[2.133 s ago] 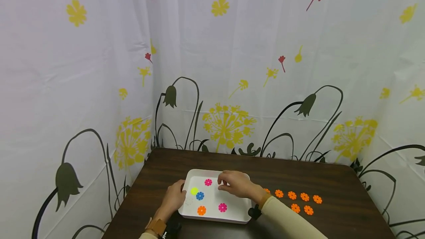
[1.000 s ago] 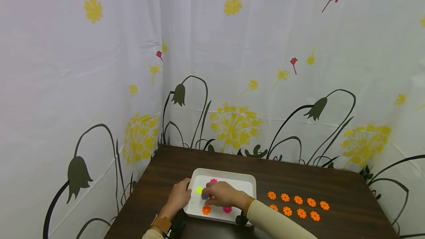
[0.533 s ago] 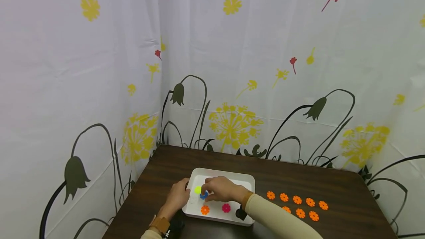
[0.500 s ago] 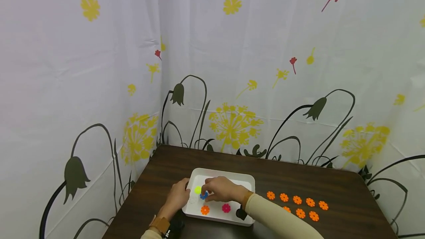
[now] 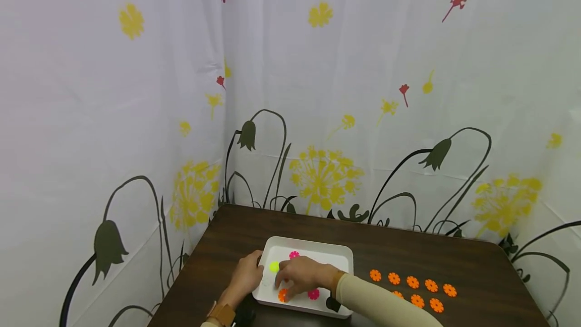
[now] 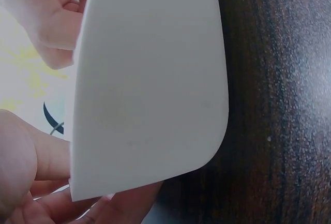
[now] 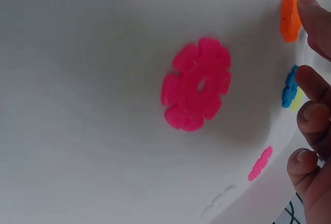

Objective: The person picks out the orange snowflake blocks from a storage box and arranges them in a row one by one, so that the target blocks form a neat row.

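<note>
My left hand grips the left rim of a shallow white tray. In the left wrist view its fingers wrap around the tray's outer wall. Over the tray's left half, my right hand has thumb and fingers spread apart, holding nothing. Its thumb tip overlaps an orange flower-shaped disc; its index fingertip is close to a blue one, which the hand hides in the head view. A yellow disc, two pink discs and a pale whitish disc also lie inside.
Two rows of orange flower discs lie on the dark wooden table, right of the tray; my right forearm covers part of the lower row. A white curtain with printed flowers hangs behind the table.
The right hand went from the tray's back middle leftward to the blue disc. Since half a second ago its thumb has moved away from the fingers, toward the orange disc. The left hand keeps its grip.
</note>
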A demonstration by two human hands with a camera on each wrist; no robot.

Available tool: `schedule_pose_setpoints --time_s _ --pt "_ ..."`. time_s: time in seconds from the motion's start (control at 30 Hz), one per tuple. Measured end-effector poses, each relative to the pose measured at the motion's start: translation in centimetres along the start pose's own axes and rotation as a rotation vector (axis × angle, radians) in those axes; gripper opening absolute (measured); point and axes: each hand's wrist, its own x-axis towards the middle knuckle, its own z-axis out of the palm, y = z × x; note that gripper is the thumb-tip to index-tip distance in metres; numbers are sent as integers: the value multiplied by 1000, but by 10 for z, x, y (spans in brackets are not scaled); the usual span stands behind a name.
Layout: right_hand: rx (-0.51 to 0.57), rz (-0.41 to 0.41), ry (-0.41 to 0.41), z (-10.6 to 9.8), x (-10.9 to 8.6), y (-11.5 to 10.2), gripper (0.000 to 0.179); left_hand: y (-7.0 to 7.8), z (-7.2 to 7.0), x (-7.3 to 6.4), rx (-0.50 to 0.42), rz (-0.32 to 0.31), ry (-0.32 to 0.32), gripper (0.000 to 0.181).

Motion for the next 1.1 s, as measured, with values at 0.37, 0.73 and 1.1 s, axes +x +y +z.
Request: schedule_pose_setpoints --time_s 0.37,0.73,1.1 --pt "-66 -50 27 11 0 0 32 3 1 -5 -22 40 31 37" --pt "-119 -34 3 5 0 -13 30 1 0 -4 -6 22 39 38" --pt "-113 -33 4 -10 -3 -13 20 3 0 -5 -2 33 51 38"
